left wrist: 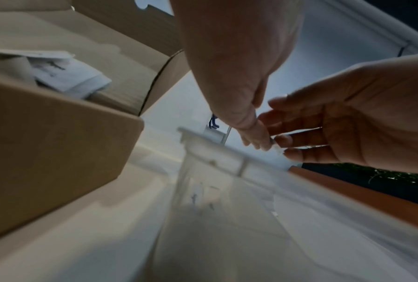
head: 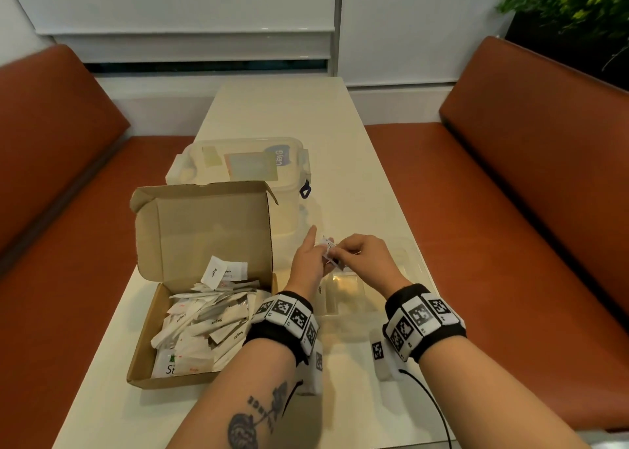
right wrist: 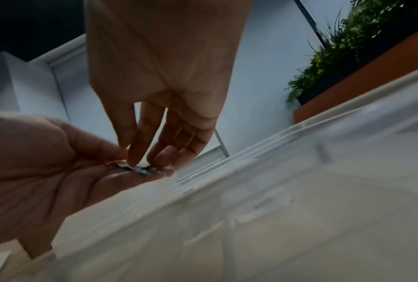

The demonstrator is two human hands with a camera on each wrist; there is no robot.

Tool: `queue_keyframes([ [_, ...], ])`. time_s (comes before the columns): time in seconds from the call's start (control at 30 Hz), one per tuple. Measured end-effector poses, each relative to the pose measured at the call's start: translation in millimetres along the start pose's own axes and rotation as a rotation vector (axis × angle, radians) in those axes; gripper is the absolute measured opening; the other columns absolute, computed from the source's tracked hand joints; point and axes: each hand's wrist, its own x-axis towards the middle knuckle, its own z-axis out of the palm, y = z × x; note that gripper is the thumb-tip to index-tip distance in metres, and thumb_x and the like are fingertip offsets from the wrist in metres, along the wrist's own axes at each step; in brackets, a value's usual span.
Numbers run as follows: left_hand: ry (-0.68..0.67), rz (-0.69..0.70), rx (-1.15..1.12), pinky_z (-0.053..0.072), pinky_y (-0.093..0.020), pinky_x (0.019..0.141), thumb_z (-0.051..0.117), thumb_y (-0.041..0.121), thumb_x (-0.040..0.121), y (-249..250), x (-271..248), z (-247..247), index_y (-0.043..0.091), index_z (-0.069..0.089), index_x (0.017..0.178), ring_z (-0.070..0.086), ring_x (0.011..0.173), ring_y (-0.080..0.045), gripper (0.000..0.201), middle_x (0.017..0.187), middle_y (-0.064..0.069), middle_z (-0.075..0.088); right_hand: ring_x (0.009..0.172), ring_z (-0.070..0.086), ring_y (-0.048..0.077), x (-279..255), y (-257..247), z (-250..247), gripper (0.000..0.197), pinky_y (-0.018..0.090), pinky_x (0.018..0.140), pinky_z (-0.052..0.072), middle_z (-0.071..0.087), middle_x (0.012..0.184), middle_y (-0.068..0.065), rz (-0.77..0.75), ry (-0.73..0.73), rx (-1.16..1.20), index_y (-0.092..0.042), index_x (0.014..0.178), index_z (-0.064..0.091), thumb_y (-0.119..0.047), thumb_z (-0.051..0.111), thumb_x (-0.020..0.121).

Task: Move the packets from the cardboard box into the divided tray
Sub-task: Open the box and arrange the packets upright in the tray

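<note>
An open cardboard box (head: 163, 363) on the left of the table holds a heap of several white packets (head: 204, 322). To its right lies the clear divided tray (head: 347, 292), with one sugar packet (head: 320, 290) in its left compartment. Above the tray's far end my left hand (head: 320, 254) holds a small bunch of white packets (head: 328, 248), index finger stretched out. My right hand (head: 340, 253) pinches one of them with its fingertips (right wrist: 135, 160). The right wrist view shows that packet (right wrist: 140, 168) lying on the left hand's fingers (right wrist: 154, 173), above the tray rim (right wrist: 275, 137).
A clear lidded plastic tub (head: 245, 162) stands behind the box's raised lid (head: 204, 224). Orange benches (head: 510, 210) flank the narrow cream table (head: 289, 108). A black cable (head: 432, 404) trails from the right wrist over the near table edge.
</note>
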Motion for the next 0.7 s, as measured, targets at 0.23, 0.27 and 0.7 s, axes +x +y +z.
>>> queue_keyframes([
  [0.23,-0.050,0.071,0.215,0.028,-0.026,0.108,0.037,0.010,0.099,-0.6,0.0,4.5,0.028,0.023,0.149,0.035,0.135,-0.020,0.055,0.151,-0.009,0.033,0.069,0.063,0.007,1.9,0.3,-15.9,0.016,0.015,0.064,0.048,0.070,0.083,0.001,0.049,0.054,0.180,-0.013,0.094,0.064,-0.009,0.073,0.080],
  [0.27,-0.055,0.076,0.223,0.027,-0.024,0.103,0.037,0.011,0.099,-0.7,-0.7,4.4,0.028,0.023,0.149,0.034,0.134,-0.017,0.054,0.151,-0.007,0.032,0.066,0.064,0.006,1.8,-0.2,-18.9,0.019,0.017,0.063,0.048,0.070,0.080,0.004,0.068,0.029,0.200,-0.013,0.096,0.063,-0.007,0.072,0.080],
  [0.7,0.259,0.288,0.856,0.018,-0.029,0.116,0.045,0.003,0.095,-6.4,-6.2,-9.6,0.010,0.035,0.144,0.022,0.143,-0.021,0.051,0.153,-0.007,0.029,0.074,0.066,0.022,-4.1,44.8,-67.1,0.020,0.024,0.061,0.059,0.065,0.095,0.014,0.348,0.314,0.354,-0.011,0.096,0.062,0.005,0.057,0.086],
])
